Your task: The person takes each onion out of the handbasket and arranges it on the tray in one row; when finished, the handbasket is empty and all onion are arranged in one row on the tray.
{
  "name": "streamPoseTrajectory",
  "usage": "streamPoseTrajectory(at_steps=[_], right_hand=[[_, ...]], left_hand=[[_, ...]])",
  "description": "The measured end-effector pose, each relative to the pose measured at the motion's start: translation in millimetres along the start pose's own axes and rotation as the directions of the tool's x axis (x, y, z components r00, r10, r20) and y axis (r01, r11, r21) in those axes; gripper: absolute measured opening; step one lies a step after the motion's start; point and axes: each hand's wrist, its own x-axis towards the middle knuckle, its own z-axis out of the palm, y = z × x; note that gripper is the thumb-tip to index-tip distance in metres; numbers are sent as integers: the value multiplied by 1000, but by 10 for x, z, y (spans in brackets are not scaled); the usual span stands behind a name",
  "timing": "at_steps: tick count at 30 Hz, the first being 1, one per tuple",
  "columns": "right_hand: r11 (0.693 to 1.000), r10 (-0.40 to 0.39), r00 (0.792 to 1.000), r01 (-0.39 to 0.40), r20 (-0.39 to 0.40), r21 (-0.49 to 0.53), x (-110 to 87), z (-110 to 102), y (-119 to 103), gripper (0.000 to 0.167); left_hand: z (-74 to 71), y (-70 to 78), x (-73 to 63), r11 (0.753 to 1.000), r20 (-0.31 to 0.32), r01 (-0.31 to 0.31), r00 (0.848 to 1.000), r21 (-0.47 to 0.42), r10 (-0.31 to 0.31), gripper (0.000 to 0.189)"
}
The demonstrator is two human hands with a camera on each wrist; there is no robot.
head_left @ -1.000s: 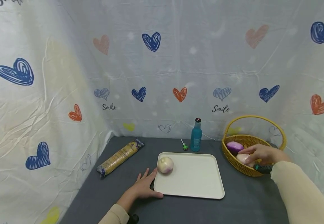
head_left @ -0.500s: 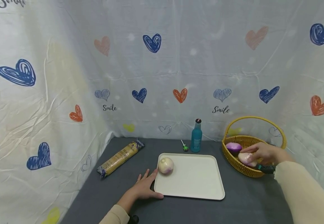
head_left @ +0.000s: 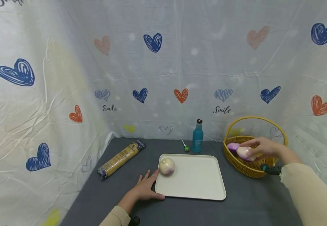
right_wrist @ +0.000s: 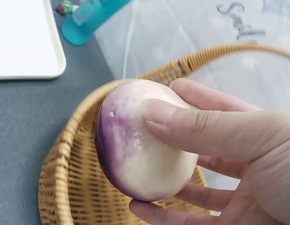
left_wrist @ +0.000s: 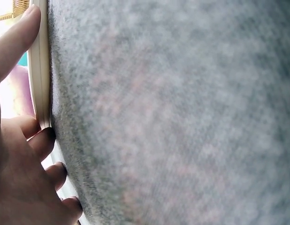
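Note:
A purple-and-white turnip (right_wrist: 145, 145) is pinched in my right hand (head_left: 266, 148), its thumb across the pale side and its fingers behind. In the head view it is over the wicker basket (head_left: 240, 171), overlapping a second purple turnip (head_left: 232, 147) inside. My left hand (head_left: 146, 188) rests at the near left corner of a white tray (head_left: 191, 179), fingers spread along its left side and thumb by the front edge. The left wrist view shows these fingertips (left_wrist: 44, 140) right at the tray's rim. A pale turnip (head_left: 167, 166) sits near the tray's left edge.
A blue bottle (head_left: 197, 139) stands behind the tray, with a green lollipop (head_left: 186, 148) beside it. At the left lies a long yellow packet (head_left: 121, 159) with blue ends. The basket's tall handle (head_left: 256, 118) arches above it. A heart-printed sheet (head_left: 157, 72) hangs behind the table.
My right hand has lifted the turnip up from the basket's inside and shifted slightly away. The left hand stays at the tray corner.

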Motion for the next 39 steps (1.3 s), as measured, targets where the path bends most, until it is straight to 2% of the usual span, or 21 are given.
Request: streamPoseTrajectory(at_steps=[3, 8, 14, 20, 27, 32, 39], right_hand=[[999, -34, 999, 33, -16, -38, 10, 37, -101, 58], [998, -66, 998, 66, -18, -14, 10, 114, -241, 58], [989, -142, 990, 141, -25, -34, 100, 259, -299, 56], [984, -169, 985, 167, -36, -62, 177, 400, -378, 55], [967, -234, 970, 225, -62, -123, 281, 615, -570, 50], [959, -261, 963, 252, -60, -127, 370, 784, -647, 48], [939, -334, 943, 330, -17, -99, 467, 975, -794, 45]], left_hand=[[-2, -2, -4, 1000, 4, 4, 1000, -1, -4, 123], [-5, 5, -8, 1000, 12, 6, 1000, -8, -6, 123], [4, 8, -18, 1000, 18, 9, 1000, -6, -9, 122], [15, 13, -4, 1000, 31, 10, 999, -21, -10, 123], [7, -21, 0, 1000, 9, 4, 1000, -4, -3, 123], [20, -28, 2, 1000, 13, 4, 1000, -13, -4, 124], [10, 3, 4, 1000, 4, -6, 1000, -21, 6, 122]])
